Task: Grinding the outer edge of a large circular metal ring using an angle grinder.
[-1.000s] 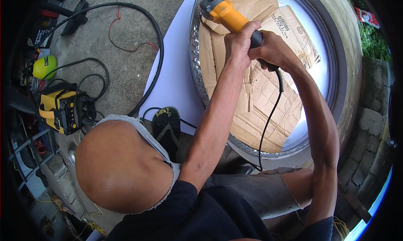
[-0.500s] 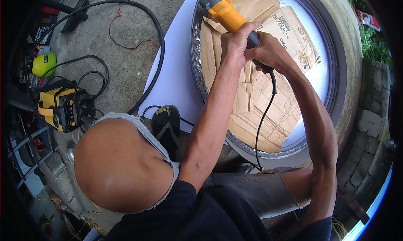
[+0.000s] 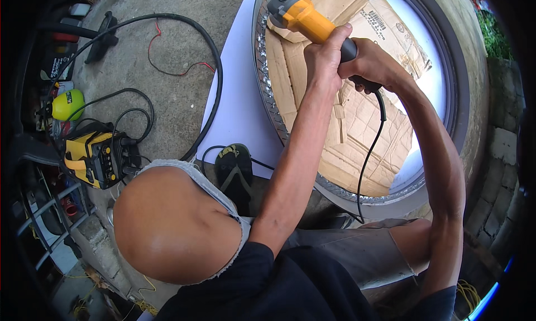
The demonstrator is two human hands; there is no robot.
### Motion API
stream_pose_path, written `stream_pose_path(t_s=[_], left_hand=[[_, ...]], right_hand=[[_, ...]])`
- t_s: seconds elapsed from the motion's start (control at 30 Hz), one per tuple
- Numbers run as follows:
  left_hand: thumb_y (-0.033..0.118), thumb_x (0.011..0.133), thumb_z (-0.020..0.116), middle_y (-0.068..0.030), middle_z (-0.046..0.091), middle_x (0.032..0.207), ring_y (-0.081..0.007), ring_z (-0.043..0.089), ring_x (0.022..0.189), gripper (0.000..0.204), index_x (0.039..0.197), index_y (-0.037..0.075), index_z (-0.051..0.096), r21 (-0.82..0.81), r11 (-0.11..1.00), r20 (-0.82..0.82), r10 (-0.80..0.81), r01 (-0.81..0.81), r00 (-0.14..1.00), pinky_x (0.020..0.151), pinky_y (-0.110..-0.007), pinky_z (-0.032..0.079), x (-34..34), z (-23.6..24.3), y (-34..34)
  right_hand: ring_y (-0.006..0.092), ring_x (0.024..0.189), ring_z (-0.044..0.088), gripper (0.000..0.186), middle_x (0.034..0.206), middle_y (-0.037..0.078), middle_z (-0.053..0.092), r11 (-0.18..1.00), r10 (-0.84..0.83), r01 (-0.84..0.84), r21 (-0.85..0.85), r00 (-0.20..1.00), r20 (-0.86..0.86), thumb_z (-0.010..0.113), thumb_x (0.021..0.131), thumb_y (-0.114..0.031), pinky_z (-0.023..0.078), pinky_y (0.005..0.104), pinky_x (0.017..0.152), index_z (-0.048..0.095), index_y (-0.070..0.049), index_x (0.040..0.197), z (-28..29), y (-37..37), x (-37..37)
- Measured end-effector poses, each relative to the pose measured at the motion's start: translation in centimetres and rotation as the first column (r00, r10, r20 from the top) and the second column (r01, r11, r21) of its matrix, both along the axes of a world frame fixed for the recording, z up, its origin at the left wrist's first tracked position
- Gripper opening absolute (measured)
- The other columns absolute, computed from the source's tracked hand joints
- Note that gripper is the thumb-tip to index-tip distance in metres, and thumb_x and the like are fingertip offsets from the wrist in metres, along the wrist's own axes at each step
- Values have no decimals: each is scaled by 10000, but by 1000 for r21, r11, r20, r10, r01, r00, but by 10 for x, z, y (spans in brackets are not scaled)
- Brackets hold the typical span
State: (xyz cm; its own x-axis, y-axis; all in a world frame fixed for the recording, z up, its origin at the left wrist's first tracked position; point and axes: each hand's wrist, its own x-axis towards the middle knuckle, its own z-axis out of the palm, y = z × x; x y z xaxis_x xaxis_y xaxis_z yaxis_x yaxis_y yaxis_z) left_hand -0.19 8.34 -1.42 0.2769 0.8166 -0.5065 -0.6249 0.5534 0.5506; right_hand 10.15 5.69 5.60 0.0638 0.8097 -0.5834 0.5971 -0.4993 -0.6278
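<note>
My left hand [image 3: 322, 55] grips the yellow body of an angle grinder [image 3: 304, 20]. Just behind it, my right hand [image 3: 373, 68] is closed round the grinder's black rear handle. The grinder's grey head [image 3: 278, 7] sits at the inner edge of a large round metal ring [image 3: 269, 100] at the top of the view. Flattened brown cardboard [image 3: 357, 131] lies inside the ring. A black power cord [image 3: 369, 159] hangs from the handle down toward my lap.
A white sheet [image 3: 237, 103] lies under the ring's left side. On the concrete to the left are a black sandal [image 3: 234, 173], a yellow welding machine [image 3: 92, 158], a thick black cable [image 3: 215, 69], a red wire [image 3: 167, 61] and a yellow-green object [image 3: 68, 104]. A block wall [image 3: 502, 148] stands at right.
Both hands keep the same grip on the grinder, and it stays at nearly the same spot on the ring's edge.
</note>
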Motion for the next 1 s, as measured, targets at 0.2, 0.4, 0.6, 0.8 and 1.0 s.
stream_pose_path(t_s=[0.2, 0.4, 0.6, 0.8, 1.0], left_hand=[[224, 769, 867, -150, 677, 957, -221, 676, 785, 461, 1033, -100, 671, -1, 1000, -5, -24, 24, 1000, 695, -366, 565, 8, 2, -10], [265, 774, 870, -95, 659, 879, -194, 657, 746, 432, 1015, -32, 668, 1, 1000, -43, -20, 20, 999, 641, -360, 559, -3, -7, -2], [264, 771, 870, -94, 663, 881, -192, 660, 732, 439, 1016, -38, 666, 5, 1000, -41, -9, 9, 999, 623, -353, 563, -6, -9, 7], [256, 763, 870, -102, 665, 889, -193, 667, 739, 445, 1015, -45, 661, 23, 999, -33, -34, 35, 999, 629, -351, 575, -5, -14, 25], [224, 732, 853, -106, 659, 849, -197, 649, 686, 404, 949, -64, 673, 14, 998, -35, 66, -66, 997, 588, -353, 543, 2, -15, 24]], right_hand=[[139, 488, 618, 349, 651, 86, 630, 1000, -10, 10, 19, 1000, -17, 722, 689, -164, 479, 266, 383, 633, 66, 937, -3, -12, 11], [144, 483, 612, 361, 663, 89, 636, 1000, 5, -5, 31, 1000, 6, 723, 681, -158, 476, 273, 380, 641, 75, 944, -9, -5, -2], [147, 485, 607, 368, 662, 88, 634, 998, 16, -15, 59, 1000, -10, 733, 674, -170, 473, 275, 389, 648, 76, 934, -15, 5, -4], [147, 490, 607, 332, 635, 75, 615, 998, 0, -1, 67, 1000, 23, 731, 676, -177, 473, 278, 399, 655, 65, 890, -18, 21, -5], [161, 493, 614, 336, 635, 80, 622, 999, 45, -46, 10, 997, 59, 737, 674, -185, 481, 297, 408, 656, 75, 871, -13, 25, -3]])
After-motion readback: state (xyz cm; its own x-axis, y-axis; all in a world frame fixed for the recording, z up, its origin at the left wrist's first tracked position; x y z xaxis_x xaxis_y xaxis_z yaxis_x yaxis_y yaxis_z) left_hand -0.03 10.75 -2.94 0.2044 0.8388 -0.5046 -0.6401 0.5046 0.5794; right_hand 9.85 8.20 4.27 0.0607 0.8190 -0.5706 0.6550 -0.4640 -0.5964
